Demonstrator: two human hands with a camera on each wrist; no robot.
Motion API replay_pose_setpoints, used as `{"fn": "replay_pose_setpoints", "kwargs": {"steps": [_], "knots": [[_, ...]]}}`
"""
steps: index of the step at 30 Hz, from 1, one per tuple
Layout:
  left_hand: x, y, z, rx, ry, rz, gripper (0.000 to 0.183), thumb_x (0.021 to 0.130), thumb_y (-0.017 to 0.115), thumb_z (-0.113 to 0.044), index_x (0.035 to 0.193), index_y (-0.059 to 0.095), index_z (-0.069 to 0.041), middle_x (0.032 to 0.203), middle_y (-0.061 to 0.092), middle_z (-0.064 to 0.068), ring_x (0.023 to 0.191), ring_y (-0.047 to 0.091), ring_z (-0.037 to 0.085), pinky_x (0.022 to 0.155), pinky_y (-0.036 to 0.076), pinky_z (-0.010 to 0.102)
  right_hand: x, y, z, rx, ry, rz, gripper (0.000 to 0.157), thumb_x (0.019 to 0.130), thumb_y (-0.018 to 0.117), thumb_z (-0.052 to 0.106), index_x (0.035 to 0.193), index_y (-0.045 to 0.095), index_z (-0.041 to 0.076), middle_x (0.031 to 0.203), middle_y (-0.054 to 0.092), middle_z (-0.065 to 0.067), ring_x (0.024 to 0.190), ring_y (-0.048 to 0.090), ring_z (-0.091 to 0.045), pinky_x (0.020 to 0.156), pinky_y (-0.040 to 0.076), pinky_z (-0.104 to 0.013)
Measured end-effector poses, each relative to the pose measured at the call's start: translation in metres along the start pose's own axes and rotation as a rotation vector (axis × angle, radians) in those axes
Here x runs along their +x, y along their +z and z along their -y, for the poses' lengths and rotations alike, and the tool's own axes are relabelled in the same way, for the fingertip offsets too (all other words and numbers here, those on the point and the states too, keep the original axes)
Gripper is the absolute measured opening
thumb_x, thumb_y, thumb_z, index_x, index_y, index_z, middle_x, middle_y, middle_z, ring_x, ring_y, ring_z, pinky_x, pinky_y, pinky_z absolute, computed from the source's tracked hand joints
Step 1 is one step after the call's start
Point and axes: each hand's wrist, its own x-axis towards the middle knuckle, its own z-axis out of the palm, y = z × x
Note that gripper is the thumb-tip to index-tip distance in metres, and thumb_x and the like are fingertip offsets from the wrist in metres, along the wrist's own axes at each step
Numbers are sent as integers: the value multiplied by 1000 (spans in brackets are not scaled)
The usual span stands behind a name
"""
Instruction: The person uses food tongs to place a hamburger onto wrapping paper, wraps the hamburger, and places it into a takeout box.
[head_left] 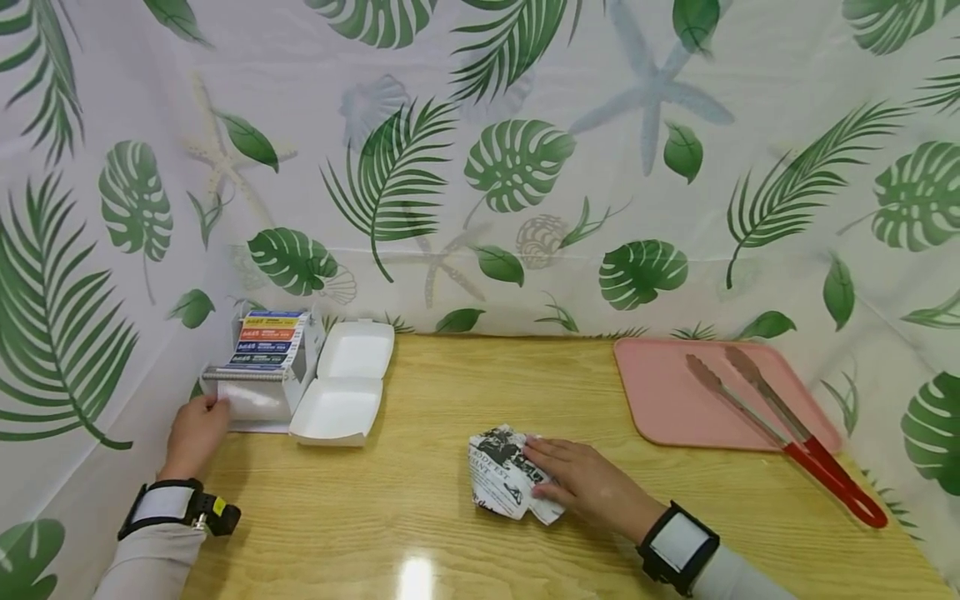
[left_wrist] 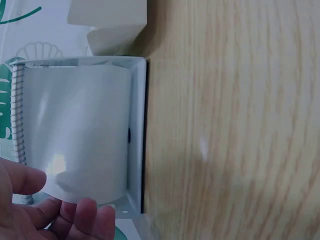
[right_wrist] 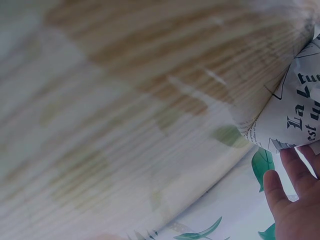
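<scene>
At the left, my left hand [head_left: 197,429] curls its fingers at the near left side of a white label dispenser [head_left: 258,400], holding it there. In the left wrist view, the thumb lies over the edge of the white roll [left_wrist: 80,130] and the fingers curl outside its end. Nearer the middle of the table, my right hand [head_left: 588,482] rests extended fingers on a packet wrapped in newsprint-patterned paper [head_left: 498,483]. The right wrist view catches only part of that packet [right_wrist: 300,115], with the fingers along its lower edge.
Beside the dispenser stands an open white clamshell box [head_left: 337,408]. On the right, red-handled tongs [head_left: 813,458] lie across a pink tray [head_left: 645,400], handles reaching past it onto the wooden table [head_left: 435,383]. A leaf-patterned cloth [head_left: 562,283] hangs behind and along the sides.
</scene>
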Motion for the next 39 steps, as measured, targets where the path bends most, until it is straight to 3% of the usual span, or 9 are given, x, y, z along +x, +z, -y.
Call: {"fn": "replay_pose_setpoints", "kwargs": {"steps": [6,15,21,25,28,33,39], "knots": [[3,-1,7,-17,-26,28,56,111,26,-27,141,35,19,135,43,38,116,45,47,95,42,59,0,0,1,1,-10,-3,59,103,55,43,149,51,5,153,47,-12,138,48,-31,110,40,-51],[6,-8,6,-38,-81,108,50,112,22,-27,138,35,14,113,45,26,96,46,33,74,41,39,0,1,0,-3,-15,-18,60,103,56,43,149,51,5,153,47,-12,138,48,-31,110,41,-51],[7,-12,7,-86,-116,153,54,112,20,-28,146,27,13,138,36,33,115,42,40,87,45,43,0,3,0,-1,-7,-11,61,103,54,45,150,50,7,154,46,-11,139,46,-30,110,40,-51],[7,-13,10,-95,-105,166,52,112,19,-26,146,26,13,135,35,32,116,38,41,89,42,45,0,3,0,4,-5,-7,61,104,52,46,151,49,7,155,45,-10,140,46,-30,111,39,-51],[8,-16,11,-74,-88,185,53,113,18,-27,145,26,14,133,34,32,115,36,42,92,38,50,0,3,0,11,-8,-8,61,104,52,46,151,49,7,155,45,-10,140,45,-30,111,39,-51],[10,-20,13,-86,-106,245,55,113,17,-28,149,21,14,148,25,35,129,29,46,110,29,59,0,2,0,10,-16,-11,61,104,52,45,151,49,7,156,45,-10,140,45,-30,111,39,-51],[11,-21,15,-80,-108,302,59,113,19,-30,151,15,15,155,16,38,140,20,50,116,19,63,0,1,0,11,-16,-10,61,104,52,45,151,49,7,155,45,-10,140,45,-30,111,39,-51]]}}
